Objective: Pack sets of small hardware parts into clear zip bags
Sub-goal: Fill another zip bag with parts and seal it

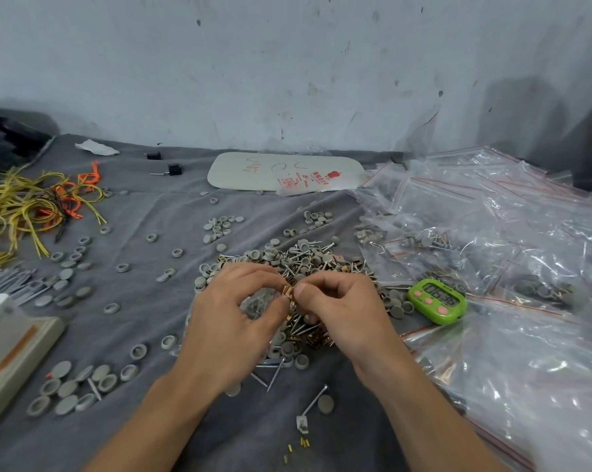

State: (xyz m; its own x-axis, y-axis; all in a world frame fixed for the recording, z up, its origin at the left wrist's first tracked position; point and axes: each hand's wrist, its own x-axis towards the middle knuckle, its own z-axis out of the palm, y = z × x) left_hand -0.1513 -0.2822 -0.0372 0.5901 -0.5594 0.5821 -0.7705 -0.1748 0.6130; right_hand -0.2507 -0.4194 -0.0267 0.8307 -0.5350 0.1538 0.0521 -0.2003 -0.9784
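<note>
Pinching one small brass clip [288, 291] between them, a person's two hands meet over a heap of loose hardware [298, 262] on a grey cloth [151, 434]. The left hand [233, 321] holds the clip with curled thumb and forefinger. The right hand [342, 318] grips it from the other side, thumb on top and fingers folded under.

One clear zip bag [253, 305], with nails showing inside, lies in the curl of the left hand; whether that hand also holds it cannot be told. The heap mixes grey round caps, steel nails and brass clips, too many to count.

One green timer [437, 301] with three pink buttons stands just right of the right hand. It sits at the edge of a deep drift of clear zip bags [499, 216], some already filled with parts.

Nearer the camera lie one loose nail [313, 400], one grey cap [325, 403] just beside it, and about five tiny brass pins [304, 443]. Roughly ten more caps [73, 386] cluster at front left.

Toward the wall rest one white card with red print [284, 172], two small black blocks [174, 169] and one scrap of white paper [95, 147]. A tangle of yellow and orange wires [32, 202] lies far left, above a bundle of grey plugs [8, 280] and one beige box [11, 356].
</note>
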